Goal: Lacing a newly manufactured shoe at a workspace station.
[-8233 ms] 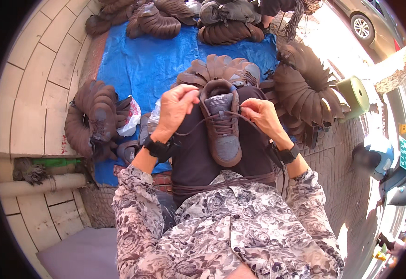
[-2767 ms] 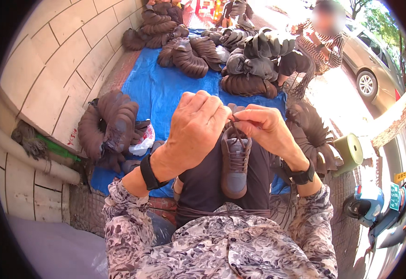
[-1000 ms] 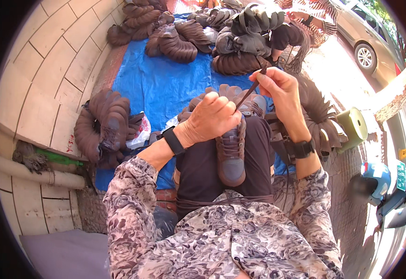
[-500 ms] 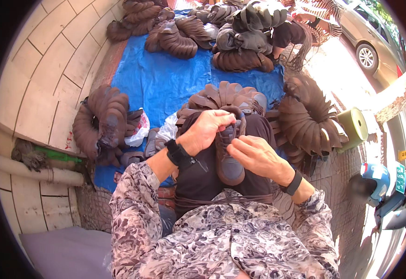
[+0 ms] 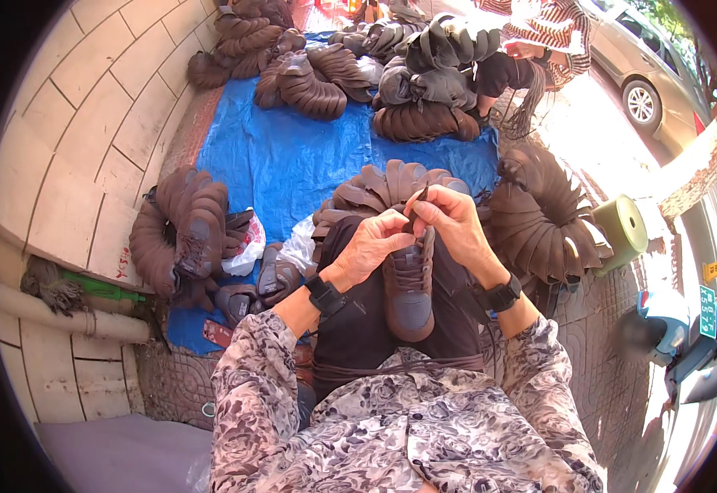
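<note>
A brown lace-up shoe (image 5: 409,287) with a grey toe cap rests on my lap between my thighs, its toe toward me. Thin dark lacing runs up its front. My left hand (image 5: 372,244) is closed in a pinch above the shoe's upper end. Touching it from the right, my right hand (image 5: 450,220) also pinches. Between the fingertips of both hands is a dark shoelace (image 5: 418,207), a short end of it sticking up. The fingers partly hide the shoe's opening. Loose dark laces (image 5: 399,367) lie across my lap.
A ring of nested brown shoes (image 5: 395,185) lies just beyond my knees; similar rings stand left (image 5: 186,230) and right (image 5: 543,205). More shoe bundles (image 5: 428,74) sit on the blue tarp (image 5: 284,148) near another person (image 5: 531,57). A green cylinder (image 5: 623,232) stands right.
My right hand has moved up from the shoe's lacing to meet my left at its upper end, with the lace pinched between them. My left hand has shifted slightly down.
</note>
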`<state>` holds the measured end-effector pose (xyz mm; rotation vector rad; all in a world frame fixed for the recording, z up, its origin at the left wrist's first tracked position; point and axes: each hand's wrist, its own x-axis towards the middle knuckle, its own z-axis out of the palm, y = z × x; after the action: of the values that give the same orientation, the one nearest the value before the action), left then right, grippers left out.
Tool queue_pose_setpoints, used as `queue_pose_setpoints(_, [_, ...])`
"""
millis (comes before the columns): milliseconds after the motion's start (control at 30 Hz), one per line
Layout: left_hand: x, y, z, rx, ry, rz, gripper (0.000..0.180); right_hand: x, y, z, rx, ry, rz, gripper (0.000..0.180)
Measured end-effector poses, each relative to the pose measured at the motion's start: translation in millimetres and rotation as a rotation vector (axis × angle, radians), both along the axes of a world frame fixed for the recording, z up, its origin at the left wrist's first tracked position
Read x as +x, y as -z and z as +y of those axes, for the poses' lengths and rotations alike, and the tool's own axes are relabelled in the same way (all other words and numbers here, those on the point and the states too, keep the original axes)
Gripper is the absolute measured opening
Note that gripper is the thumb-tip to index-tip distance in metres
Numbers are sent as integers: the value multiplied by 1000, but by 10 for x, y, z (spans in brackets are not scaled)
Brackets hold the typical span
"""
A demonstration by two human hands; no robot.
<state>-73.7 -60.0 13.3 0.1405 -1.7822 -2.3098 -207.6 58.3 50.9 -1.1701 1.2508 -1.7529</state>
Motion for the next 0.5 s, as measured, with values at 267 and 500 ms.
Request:
queue_pose_setpoints(267, [13,-96,4,91,47,-41,19,-259,-12,188,33,-32,-266,30])
queue_pose_setpoints(500, [26,-109,-46,42,20,-67,16,-58,268,137,132,-13,92,23])
